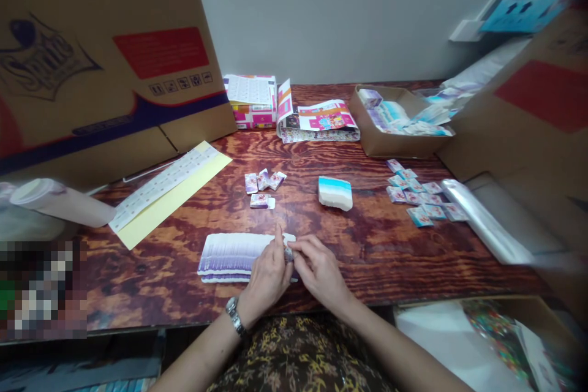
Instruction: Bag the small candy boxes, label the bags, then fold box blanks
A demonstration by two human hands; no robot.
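Observation:
Near the table's front edge my left hand (271,271) and my right hand (320,271) meet. Between their fingertips is a small printed packet (288,252), mostly covered by the fingers. My left index finger points up, while the thumb side presses on the packet; my right hand pinches it from the other side. Under and beside my left hand lies a long row of white-and-purple cards (229,254), standing tightly together. Farther off, a block of blue-and-white cards (335,192) sits to the right, and several small purple-and-white packets (263,180) lie to the left.
More small packets (416,190) are spread at the right beside a clear plastic roll (487,220). An open carton (390,146) of cards stands behind them. Sticker sheets (169,193) lie at the left. Large cardboard boxes (114,104) flank the wooden table (367,257).

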